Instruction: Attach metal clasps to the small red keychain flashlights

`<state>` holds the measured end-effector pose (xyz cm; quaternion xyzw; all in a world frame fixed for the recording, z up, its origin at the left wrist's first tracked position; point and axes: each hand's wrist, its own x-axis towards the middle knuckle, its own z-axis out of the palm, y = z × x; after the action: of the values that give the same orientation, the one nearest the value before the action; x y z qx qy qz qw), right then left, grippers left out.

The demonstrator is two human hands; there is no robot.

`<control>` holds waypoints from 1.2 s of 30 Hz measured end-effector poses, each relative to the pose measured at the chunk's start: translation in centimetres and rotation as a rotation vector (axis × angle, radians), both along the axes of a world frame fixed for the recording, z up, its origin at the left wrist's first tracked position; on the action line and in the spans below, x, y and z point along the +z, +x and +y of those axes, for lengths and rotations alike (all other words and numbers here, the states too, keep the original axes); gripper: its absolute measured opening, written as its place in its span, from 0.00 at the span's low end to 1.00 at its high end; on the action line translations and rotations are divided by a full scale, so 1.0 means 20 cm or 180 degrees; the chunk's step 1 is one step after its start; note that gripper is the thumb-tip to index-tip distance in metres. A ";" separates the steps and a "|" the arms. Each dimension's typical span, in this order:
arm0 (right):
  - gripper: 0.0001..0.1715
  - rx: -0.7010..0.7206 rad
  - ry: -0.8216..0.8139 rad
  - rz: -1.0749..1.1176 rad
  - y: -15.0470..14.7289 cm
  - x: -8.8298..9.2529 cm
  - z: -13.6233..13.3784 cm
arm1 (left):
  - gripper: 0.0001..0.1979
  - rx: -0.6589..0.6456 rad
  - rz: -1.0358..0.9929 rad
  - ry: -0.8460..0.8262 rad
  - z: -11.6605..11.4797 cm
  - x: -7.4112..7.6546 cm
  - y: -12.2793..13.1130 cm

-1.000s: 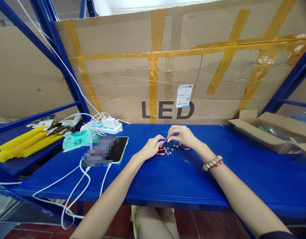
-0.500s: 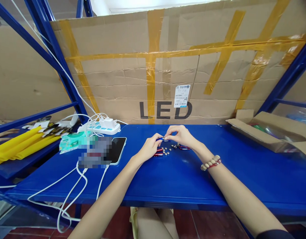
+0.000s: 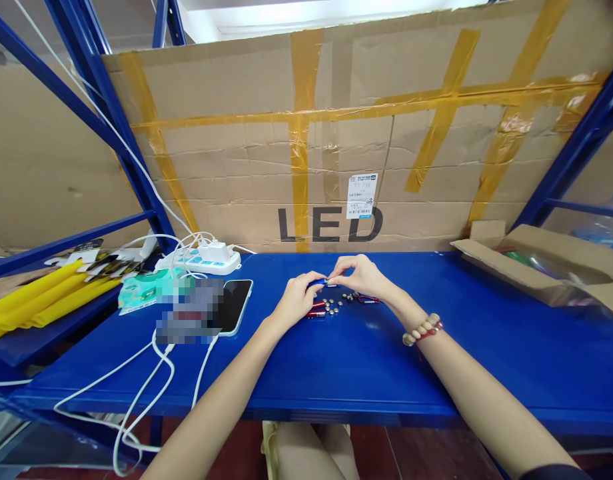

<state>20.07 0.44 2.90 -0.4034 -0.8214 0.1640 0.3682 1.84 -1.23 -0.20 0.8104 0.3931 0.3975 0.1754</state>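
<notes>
My left hand (image 3: 299, 297) is closed around a small blue metal tube (image 3: 317, 283), holding it just above the table. At the tube's right end, the thumb and forefinger of my right hand (image 3: 359, 275) are pinched together; a tiny silvery piece seems to be between them, too small to name surely. Below the hands lie small red metal tubes (image 3: 316, 314), partly hidden by my left fingers. Several silver button-shaped discs (image 3: 331, 307) are scattered beside them. A red carabiner clip (image 3: 369, 300) rests under my right wrist, near darker small pieces.
On the blue table (image 3: 366, 367), a phone (image 3: 236, 307), white cables and a power strip (image 3: 214, 260) occupy the left. Yellow packages (image 3: 41, 293) lie beyond them. An open cardboard box (image 3: 536, 267) stands at right. A large carton panel (image 3: 236, 167) closes off the back.
The view has tilted up slightly. Both hands stay at the blue tube, with only small finger shifts; the loose discs and red tubes lie as before.
</notes>
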 end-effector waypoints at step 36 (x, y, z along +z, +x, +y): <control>0.13 -0.0311 0.0084 0.0046 0.00 -0.02 0.02 | 0.11 0.0062 -0.0536 -0.0546 0.06 -0.03 0.03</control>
<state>20.04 0.92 2.42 -0.4370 -0.8001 0.1379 0.3870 2.41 -0.11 -0.79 0.7523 0.4174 0.4307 0.2726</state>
